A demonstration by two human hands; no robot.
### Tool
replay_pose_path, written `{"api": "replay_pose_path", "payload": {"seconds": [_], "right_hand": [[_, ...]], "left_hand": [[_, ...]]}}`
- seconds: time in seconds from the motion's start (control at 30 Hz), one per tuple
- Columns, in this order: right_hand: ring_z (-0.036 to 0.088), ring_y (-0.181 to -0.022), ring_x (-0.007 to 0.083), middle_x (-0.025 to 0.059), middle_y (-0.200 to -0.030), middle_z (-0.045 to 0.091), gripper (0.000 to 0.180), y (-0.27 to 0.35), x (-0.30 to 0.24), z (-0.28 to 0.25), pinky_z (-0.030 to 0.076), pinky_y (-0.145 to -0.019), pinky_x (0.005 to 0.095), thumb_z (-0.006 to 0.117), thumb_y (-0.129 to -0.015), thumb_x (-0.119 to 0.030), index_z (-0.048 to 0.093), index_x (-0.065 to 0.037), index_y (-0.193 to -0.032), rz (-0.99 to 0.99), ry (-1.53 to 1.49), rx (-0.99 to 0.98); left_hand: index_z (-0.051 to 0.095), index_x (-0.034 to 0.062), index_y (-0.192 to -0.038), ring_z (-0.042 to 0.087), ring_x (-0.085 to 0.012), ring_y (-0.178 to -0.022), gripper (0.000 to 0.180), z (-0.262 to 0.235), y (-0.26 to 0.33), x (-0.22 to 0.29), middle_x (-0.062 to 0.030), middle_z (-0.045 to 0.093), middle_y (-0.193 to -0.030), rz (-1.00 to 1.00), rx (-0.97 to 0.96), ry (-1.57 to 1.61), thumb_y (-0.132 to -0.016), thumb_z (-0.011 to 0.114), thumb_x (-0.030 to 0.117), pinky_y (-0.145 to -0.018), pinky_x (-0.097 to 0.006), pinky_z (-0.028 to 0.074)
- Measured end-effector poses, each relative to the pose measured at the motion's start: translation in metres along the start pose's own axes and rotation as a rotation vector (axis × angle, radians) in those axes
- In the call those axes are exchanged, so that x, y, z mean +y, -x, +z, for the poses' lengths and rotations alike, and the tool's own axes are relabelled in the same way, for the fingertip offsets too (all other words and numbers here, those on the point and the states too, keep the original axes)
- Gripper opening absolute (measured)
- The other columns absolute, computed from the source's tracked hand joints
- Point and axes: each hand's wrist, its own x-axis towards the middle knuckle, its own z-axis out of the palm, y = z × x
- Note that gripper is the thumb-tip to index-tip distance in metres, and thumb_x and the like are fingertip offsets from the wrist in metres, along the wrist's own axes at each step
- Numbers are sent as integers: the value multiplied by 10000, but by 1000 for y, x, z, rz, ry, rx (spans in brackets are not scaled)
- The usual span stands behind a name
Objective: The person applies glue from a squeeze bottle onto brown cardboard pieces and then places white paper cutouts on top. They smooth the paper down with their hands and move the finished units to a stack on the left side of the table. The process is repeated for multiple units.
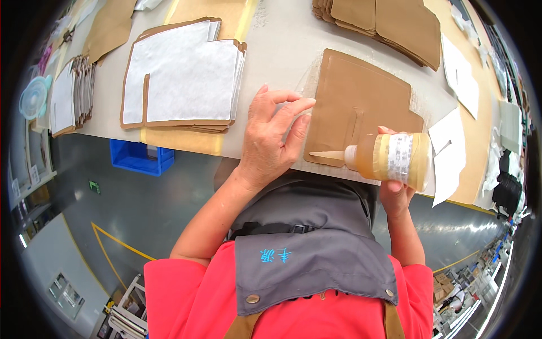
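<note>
On the table, one left hand (pixel 270 138) presses one brown piece (pixel 361 107), fingers spread; right hand (pixel 396 189) grips one glue bottle (pixel 389 158).

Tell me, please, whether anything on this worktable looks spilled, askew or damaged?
Nothing stands out: the brown leather-like cut piece lies flat under the left hand, and the right hand holds the amber glue bottle, with no spill visible.

Worktable (pixel 282 51) (brown cut pieces (pixel 361 107))

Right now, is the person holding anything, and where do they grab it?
The right hand grips a glue bottle around its body, nozzle pointing left. The left hand holds nothing; its fingertips press the brown piece.
</note>
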Motion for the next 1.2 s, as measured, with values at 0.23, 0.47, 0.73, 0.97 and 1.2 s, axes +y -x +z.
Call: {"api": "replay_pose_path", "payload": {"seconds": [0.23,0.47,0.73,0.97,1.2], "right_hand": [[561,-1278,334,204,-1406,537,1105,12,-1,-12,463,-1078,506,890,-657,-633,369,-46,-1434,-74,48,17],[566,-1286,360,225,-1450,519,917,34,-8,-67,539,-1010,462,702,-873,-625,355,-88,-1530,70,-358,400],[695,-1023,249,140,-1183,693,634,-18,-81,-338,564,-799,330,613,-964,-580,579,-84,-1357,91,441,779],[632,-1133,375,223,-1206,665,735,-4,-18,-419,476,-1000,450,690,-882,-603,581,-20,-1317,191,1577,676],[636,-1043,268,152,-1143,663,570,-75,-18,-296,503,-918,376,802,-847,-412,629,-30,-1232,146,1240,347]], "left_hand": [[733,109,-1138,616,-263,-1015,233,0,1,-1,-73,636,-1082,20,6,-16,-911,693,67,-1127,-533,392],[737,101,-1143,626,-264,-1030,239,-1,-1,0,-90,653,-1076,7,-7,-45,-917,681,49,-1125,-498,399],[710,28,-1160,610,-278,-1094,223,-5,-3,8,-116,648,-1118,11,-61,-140,-959,612,28,-1164,-475,370],[713,35,-1154,616,-308,-1037,252,-1,-7,11,-129,642,-1095,12,-58,-143,-924,617,-1,-1153,-537,378],[711,41,-1159,608,-314,-1064,257,-4,-2,9,-132,637,-1108,3,-63,-193,-928,608,-2,-1169,-537,359]]}}
